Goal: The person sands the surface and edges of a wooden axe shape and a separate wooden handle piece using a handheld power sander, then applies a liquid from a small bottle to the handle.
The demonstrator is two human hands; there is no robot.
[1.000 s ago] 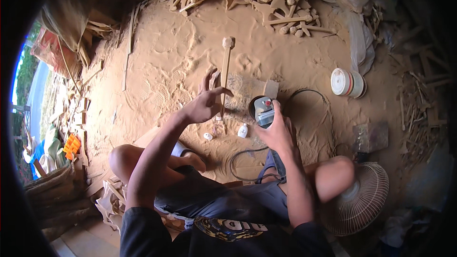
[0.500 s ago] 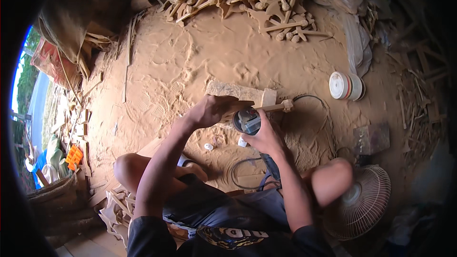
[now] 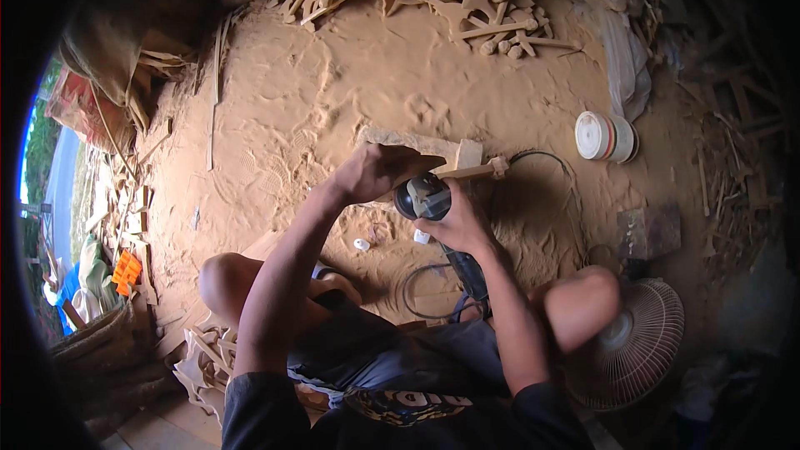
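Note:
In front of me, my left hand [image 3: 377,172] is closed round the left part of a carved wooden piece [image 3: 469,172]. The piece runs to the right and ends in a small knob. My right hand [image 3: 460,221] grips the head end of an angle grinder [image 3: 433,202], with its round dark disc side facing left, close below the wood. I cannot tell whether the disc touches it. The grinder's dark body slants down beneath my right forearm toward my lap. Behind the wood lies a dusty block [image 3: 408,144] with a smaller upright block at its right end.
Sawdust covers the floor [image 3: 275,83]. A heap of carved wooden pieces [image 3: 475,0] lies at the far side. On the right are a white bucket [image 3: 596,136], a black cable [image 3: 550,158] and a fan [image 3: 642,342]. Small white caps [image 3: 362,244] lie near my legs.
The grinder has shifted slightly left and turned, so more of its round dark side shows. My left hand still holds the wooden piece. The whole view has moved a little.

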